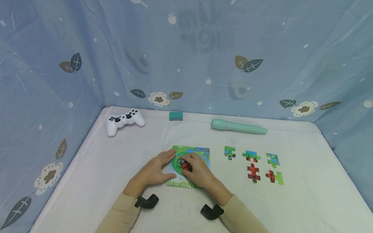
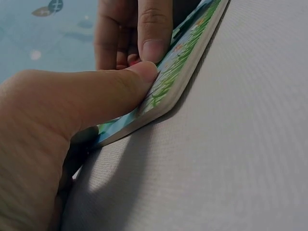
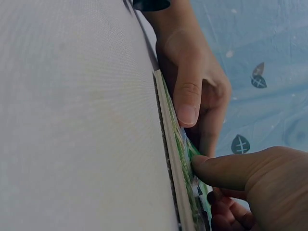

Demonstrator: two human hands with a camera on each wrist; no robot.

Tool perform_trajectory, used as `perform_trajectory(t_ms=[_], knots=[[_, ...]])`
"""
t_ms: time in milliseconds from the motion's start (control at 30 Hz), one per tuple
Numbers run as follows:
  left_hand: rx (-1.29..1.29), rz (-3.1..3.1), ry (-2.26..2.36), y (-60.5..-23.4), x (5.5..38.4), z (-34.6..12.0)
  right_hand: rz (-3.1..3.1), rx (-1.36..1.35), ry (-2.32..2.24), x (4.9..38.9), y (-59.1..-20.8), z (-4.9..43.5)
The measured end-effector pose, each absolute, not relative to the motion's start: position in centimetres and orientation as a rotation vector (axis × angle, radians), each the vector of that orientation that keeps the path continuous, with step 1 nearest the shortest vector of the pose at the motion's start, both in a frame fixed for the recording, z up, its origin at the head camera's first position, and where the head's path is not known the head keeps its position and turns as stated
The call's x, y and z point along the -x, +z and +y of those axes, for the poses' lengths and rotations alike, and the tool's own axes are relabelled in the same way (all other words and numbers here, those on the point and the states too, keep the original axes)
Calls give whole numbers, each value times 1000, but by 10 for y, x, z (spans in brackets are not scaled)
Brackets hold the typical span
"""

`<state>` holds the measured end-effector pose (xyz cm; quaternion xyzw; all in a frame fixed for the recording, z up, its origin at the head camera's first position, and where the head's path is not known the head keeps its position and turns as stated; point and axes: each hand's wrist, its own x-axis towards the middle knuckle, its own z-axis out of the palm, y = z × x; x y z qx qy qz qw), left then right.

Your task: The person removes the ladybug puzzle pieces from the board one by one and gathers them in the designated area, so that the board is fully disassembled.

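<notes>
A jigsaw puzzle board (image 1: 189,184) with a ladybug picture and a grassy border lies on the white table in front of me. My left hand (image 1: 157,169) rests along its left side, fingers and thumb extended; the thumb tip lies over the grassy edge in the left wrist view. Over the board's middle, my right hand (image 1: 201,171) has thumb and fingers bent around a red and black ladybug puzzle piece (image 1: 186,166). The right thumb (image 3: 221,169) is low over the board in the right wrist view. Part of the board's right side is hidden under this hand.
Several loose puzzle pieces (image 1: 254,173) lie right of the board. Behind are a white game controller (image 1: 123,120), a small teal block (image 1: 176,116) and a mint-green microphone-shaped stick (image 1: 239,127). A blue patterned curtain (image 1: 186,58) surrounds the table's back and sides.
</notes>
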<state>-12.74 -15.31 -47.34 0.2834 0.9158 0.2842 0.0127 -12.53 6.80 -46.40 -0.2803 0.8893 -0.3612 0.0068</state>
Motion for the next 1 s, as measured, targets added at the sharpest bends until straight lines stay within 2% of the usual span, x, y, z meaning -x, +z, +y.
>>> perform_trajectory(t_ms=[200, 633, 1000], knots=[[-883, 2857, 888, -473, 128, -152, 2801, 910, -1124, 126, -465, 69], [-893, 2847, 874, -472, 129, -152, 2723, 809, -1277, 125, -453, 75], [-876, 2854, 898, -475, 127, -154, 2601, 676, -1320, 125, -435, 110]])
